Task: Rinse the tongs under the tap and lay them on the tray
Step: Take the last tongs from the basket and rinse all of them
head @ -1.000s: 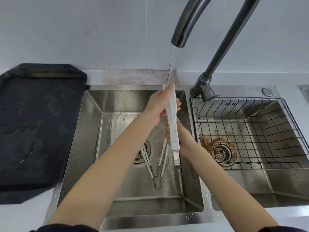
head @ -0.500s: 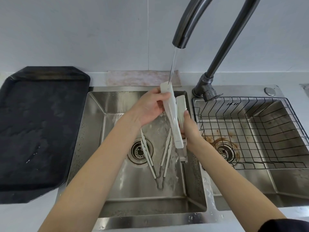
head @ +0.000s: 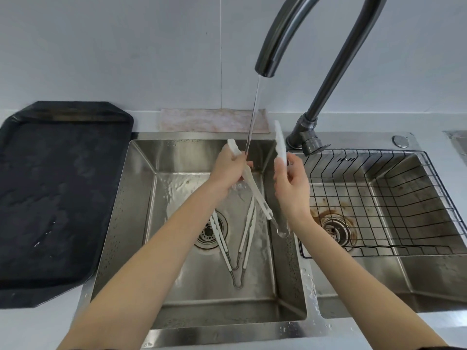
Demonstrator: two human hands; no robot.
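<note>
White tongs with a metal hinge end are held spread wide over the left sink basin, tips up. My left hand grips the left arm of the tongs, and water from the dark tap runs onto that arm. My right hand grips the right arm, whose white tip sticks up above my fingers. Two more white tongs lie on the basin floor near the drain. The black tray sits on the counter at the left, wet and with nothing on it.
The left sink basin has a drain. A black wire rack sits in the right basin with a stained drain beneath it. A pinkish cloth lies along the wall behind the sink.
The tongs were held nearly closed under the stream; now the two arms are pulled apart, my right hand moving right and up with its arm. The view shifted slightly.
</note>
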